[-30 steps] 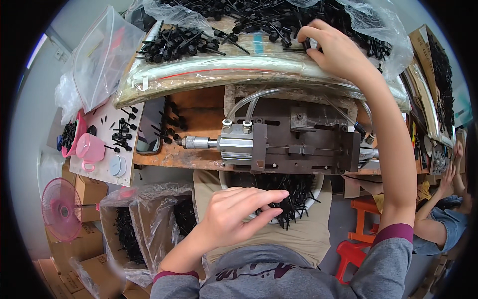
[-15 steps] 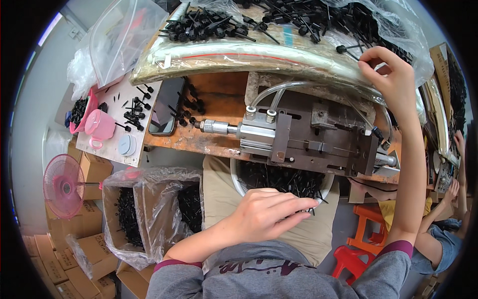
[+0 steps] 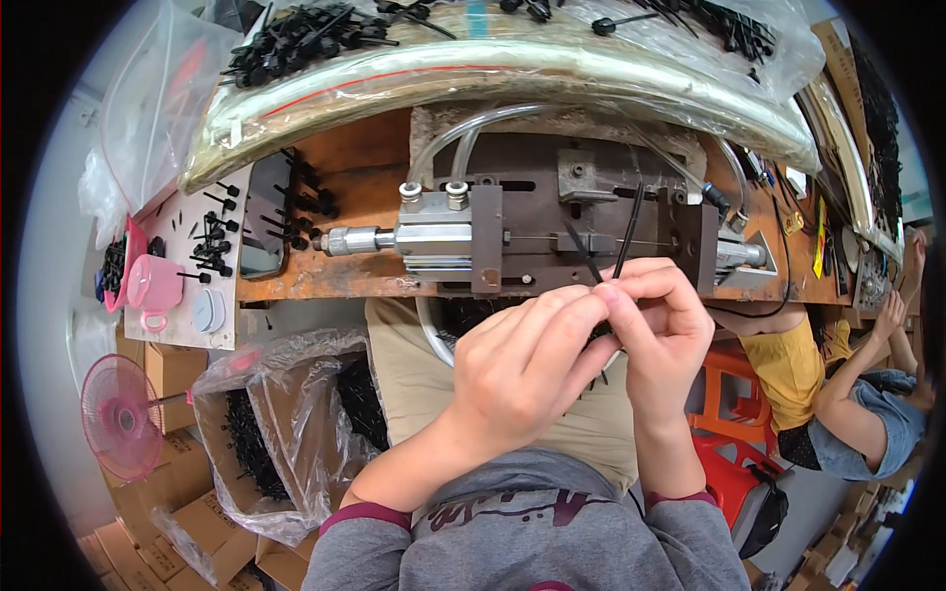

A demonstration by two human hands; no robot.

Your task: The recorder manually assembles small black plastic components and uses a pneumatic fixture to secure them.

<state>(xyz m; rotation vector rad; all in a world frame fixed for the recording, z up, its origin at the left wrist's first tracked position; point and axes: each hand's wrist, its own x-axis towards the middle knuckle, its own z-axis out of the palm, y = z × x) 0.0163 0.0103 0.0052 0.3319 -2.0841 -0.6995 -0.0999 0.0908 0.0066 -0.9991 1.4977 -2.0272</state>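
Above my lap, in front of the bench fixture, my two hands meet with their fingertips together. My left hand [image 3: 522, 360] is closed on a thin black rod [image 3: 582, 252] that slants up to the left. In the pinch of my right hand [image 3: 662, 330] is another black rod [image 3: 629, 234], pointing up and a little right. The lower ends of both rods are mostly hidden among my fingers. Just beyond stands the dark metal fixture [image 3: 552, 271] with a silver air cylinder [image 3: 437, 241] at its left and a thin pin across its middle.
A plastic-covered ledge [image 3: 473, 61] behind the fixture carries piles of black stemmed parts [image 3: 305, 39]. At left are a phone [image 3: 264, 222], a pink cup [image 3: 156, 282] and a fan [image 3: 122, 418]. A lined carton [image 3: 281, 433] holds more parts. Another person [image 3: 857, 414] sits at right.
My right hand has come down from the parts pile at upper right to meet my left hand. My left hand has risen slightly. The whole view has shifted.
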